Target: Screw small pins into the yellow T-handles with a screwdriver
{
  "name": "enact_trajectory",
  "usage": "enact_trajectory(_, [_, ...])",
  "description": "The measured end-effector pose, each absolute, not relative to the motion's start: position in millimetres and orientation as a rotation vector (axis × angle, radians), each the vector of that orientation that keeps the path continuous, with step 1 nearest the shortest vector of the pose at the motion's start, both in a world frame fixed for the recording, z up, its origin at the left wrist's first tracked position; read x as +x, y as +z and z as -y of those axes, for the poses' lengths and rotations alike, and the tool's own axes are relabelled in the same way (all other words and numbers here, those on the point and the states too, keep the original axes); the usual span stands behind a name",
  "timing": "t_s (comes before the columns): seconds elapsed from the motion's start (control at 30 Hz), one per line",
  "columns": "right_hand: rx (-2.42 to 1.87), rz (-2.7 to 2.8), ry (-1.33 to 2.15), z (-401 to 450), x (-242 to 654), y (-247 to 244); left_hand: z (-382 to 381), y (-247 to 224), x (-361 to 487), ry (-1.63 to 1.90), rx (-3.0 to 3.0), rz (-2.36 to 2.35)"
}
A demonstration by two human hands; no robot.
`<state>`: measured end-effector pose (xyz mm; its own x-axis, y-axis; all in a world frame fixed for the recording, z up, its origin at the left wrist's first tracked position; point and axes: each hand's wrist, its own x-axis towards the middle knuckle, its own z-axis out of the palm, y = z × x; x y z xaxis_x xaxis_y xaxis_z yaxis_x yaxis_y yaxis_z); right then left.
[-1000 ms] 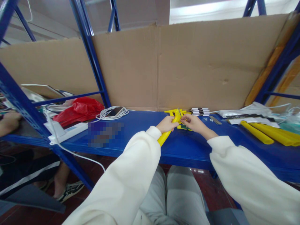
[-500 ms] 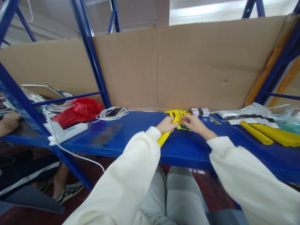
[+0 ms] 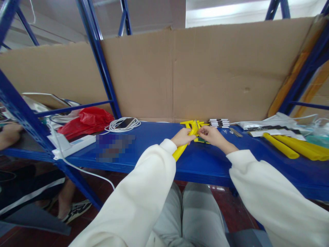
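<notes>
My left hand point(image 3: 182, 137) is wrapped round a yellow tube-like piece point(image 3: 180, 152), which slants from the shelf's front up to the right. My right hand point(image 3: 211, 136) is at the far end of this piece, thumb and fingers pinched together. Whatever lies in that pinch is too small to make out. A thin, metallic-looking sliver shows by the right fingertips. Just behind both hands lie several yellow plastic parts point(image 3: 189, 123), partly covered by the hands and the held piece.
Right of my hands are a white-and-black stack point(image 3: 219, 123), a narrow metal strip point(image 3: 235, 132) and yellow rolls point(image 3: 281, 146). Leftward lie a coiled white cable point(image 3: 113, 125), a red bag point(image 3: 88, 120) and a white power strip point(image 3: 79, 145). A cardboard wall point(image 3: 205, 75) stands behind.
My right fingers have shifted very slightly at the end of the yellow piece. My left hand and the things on the shelf look the same.
</notes>
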<state>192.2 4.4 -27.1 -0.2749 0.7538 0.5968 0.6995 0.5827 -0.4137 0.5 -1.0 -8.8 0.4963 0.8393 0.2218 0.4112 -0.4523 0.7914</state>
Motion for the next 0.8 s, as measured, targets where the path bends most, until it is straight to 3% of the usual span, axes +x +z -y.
enact_trajectory(0.2, [-1.267, 1.943, -0.017, -15.1, 206.0, -24.9, 2.7, -5.5, -2.2, 0.852, 2.042, -1.103])
enact_trajectory(0.37, [-1.903, 1.624, -0.171, -20.0, 259.3, -15.7, 2.1, -5.4, -3.8, 0.858, 2.045, -1.132])
enact_trajectory(0.5, [-2.254, 1.434, -0.106, -14.2, 303.6, -24.1, 1.6, -6.3, -3.7, 0.851, 2.042, -1.141])
enact_trajectory(0.8, [-2.401, 1.424, -0.142, -20.7, 313.2, -38.5, 1.9, -5.9, -3.5, 0.846, 2.035, -1.147])
